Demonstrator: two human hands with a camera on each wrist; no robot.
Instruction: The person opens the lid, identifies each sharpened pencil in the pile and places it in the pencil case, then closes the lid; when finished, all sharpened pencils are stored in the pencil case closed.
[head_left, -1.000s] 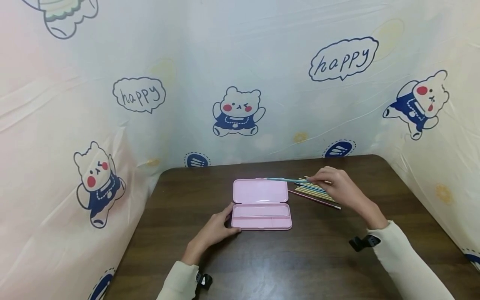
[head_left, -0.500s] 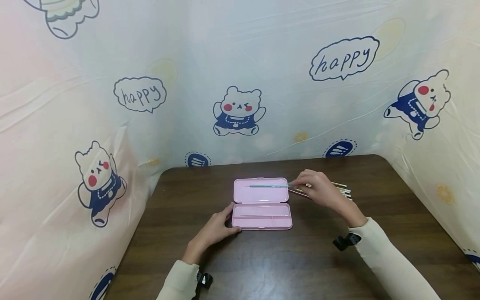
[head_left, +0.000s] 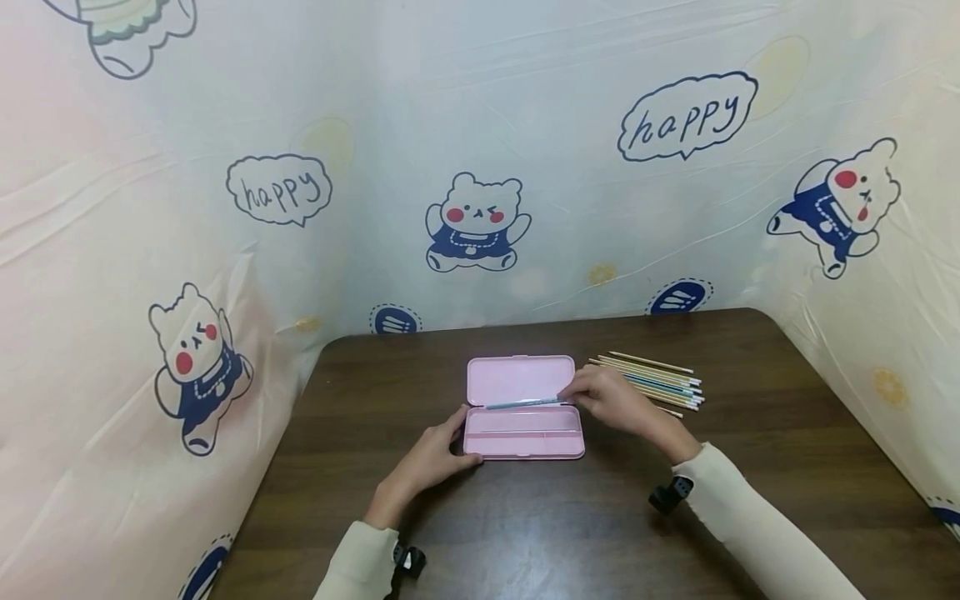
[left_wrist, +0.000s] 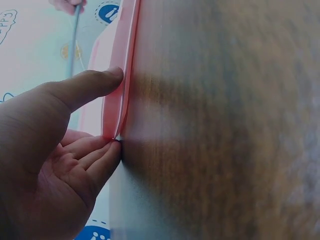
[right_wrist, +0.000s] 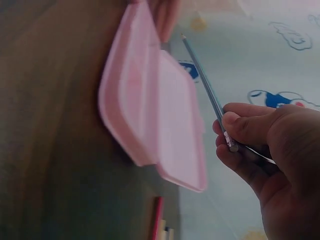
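Observation:
A pink pencil case (head_left: 498,447) lies open on the table, its lid (head_left: 517,377) folded back and its divided tray in front. My left hand (head_left: 426,458) grips the tray's left end; in the left wrist view the thumb is on the front wall and the fingers are at the end. Between thumb and fingers, my right hand (head_left: 611,404) pinches a blue pencil (head_left: 517,404) near its eraser end. The pencil is above the case near the hinge, its sharpened tip pointing left, as the right wrist view (right_wrist: 205,82) also shows.
Several pencils (head_left: 656,379), yellowish and blue, lie in a loose bundle on the brown table (head_left: 510,525) to the right of the case. A red pencil (right_wrist: 157,220) shows beside the case in the right wrist view. A printed curtain (head_left: 360,167) hangs behind the table.
My right hand has brought the blue pencil left and toward me, from above the bundle and lid to the hinge. My left hand stays on the case.

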